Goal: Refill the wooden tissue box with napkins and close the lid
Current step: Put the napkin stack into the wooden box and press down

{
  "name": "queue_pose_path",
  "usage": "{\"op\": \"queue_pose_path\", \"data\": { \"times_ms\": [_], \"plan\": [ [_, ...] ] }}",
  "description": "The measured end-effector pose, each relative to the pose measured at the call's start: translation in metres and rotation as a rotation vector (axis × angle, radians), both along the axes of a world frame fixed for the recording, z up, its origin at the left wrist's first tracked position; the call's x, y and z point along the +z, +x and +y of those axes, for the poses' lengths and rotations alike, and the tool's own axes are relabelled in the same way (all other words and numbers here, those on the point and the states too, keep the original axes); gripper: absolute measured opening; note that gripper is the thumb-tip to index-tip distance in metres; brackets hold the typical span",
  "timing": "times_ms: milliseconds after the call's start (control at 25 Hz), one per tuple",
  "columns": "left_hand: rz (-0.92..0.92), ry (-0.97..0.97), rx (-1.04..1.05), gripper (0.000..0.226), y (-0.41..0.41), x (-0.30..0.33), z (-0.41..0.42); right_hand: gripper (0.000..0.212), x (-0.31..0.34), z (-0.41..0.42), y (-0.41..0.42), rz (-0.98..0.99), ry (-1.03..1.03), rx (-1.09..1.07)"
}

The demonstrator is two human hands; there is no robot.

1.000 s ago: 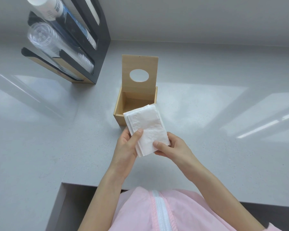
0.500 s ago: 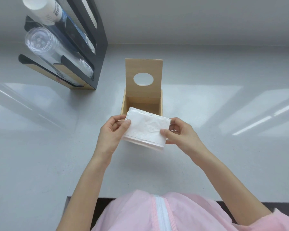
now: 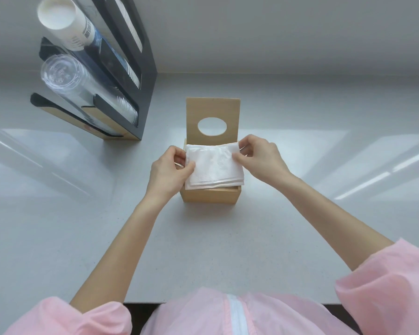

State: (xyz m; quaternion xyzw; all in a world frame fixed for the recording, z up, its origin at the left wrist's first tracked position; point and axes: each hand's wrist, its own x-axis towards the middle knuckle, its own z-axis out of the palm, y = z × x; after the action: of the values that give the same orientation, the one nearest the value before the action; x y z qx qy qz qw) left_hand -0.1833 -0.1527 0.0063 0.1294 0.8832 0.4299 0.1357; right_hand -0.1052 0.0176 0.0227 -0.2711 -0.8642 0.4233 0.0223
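A wooden tissue box (image 3: 209, 196) stands on the grey counter in the middle of the head view. Its lid (image 3: 213, 110), with an oval hole, is hinged open and stands upright at the back. A white stack of napkins (image 3: 214, 165) lies flat over the box's open top, hiding the inside. My left hand (image 3: 168, 174) pinches the stack's left edge and my right hand (image 3: 260, 158) pinches its right edge, thumbs on top.
A black cup dispenser (image 3: 121, 76) stands at the back left, holding a white paper cup stack (image 3: 63, 22) and a clear plastic cup stack (image 3: 65, 78). The grey counter (image 3: 300, 213) runs to a front edge near my pink smock. A wall rises behind the box.
Both hands carried the napkin stack away from me, turned it flat, and brought it from in front of the box to over the open top. The view moved closer.
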Motion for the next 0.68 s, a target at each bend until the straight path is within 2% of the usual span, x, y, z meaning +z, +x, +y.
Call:
{"op": "queue_pose_path", "data": {
  "times_ms": [120,280,400,520,640,680],
  "plan": [
    [0.061,-0.080,-0.046,0.010,-0.004,-0.003,0.002,0.019,-0.004,-0.003,-0.004,-0.044,0.209,0.063],
    [0.312,-0.367,-0.144,0.012,-0.003,-0.003,0.008,0.015,-0.004,-0.010,-0.012,-0.138,0.583,0.216],
    [0.427,-0.564,-0.242,0.013,-0.002,-0.005,0.013,0.003,-0.003,-0.016,-0.016,-0.262,0.675,0.297],
    [0.530,-0.747,-0.366,0.010,0.000,-0.009,0.024,0.019,-0.005,-0.025,-0.020,-0.348,0.801,0.397],
    [0.584,-0.843,-0.477,0.012,0.001,-0.015,0.037,0.017,-0.004,-0.036,-0.026,-0.369,0.879,0.509],
    [0.583,-0.857,-0.495,0.013,0.000,-0.017,0.040,0.022,-0.005,-0.039,-0.027,-0.376,0.906,0.534]
  ]
}}
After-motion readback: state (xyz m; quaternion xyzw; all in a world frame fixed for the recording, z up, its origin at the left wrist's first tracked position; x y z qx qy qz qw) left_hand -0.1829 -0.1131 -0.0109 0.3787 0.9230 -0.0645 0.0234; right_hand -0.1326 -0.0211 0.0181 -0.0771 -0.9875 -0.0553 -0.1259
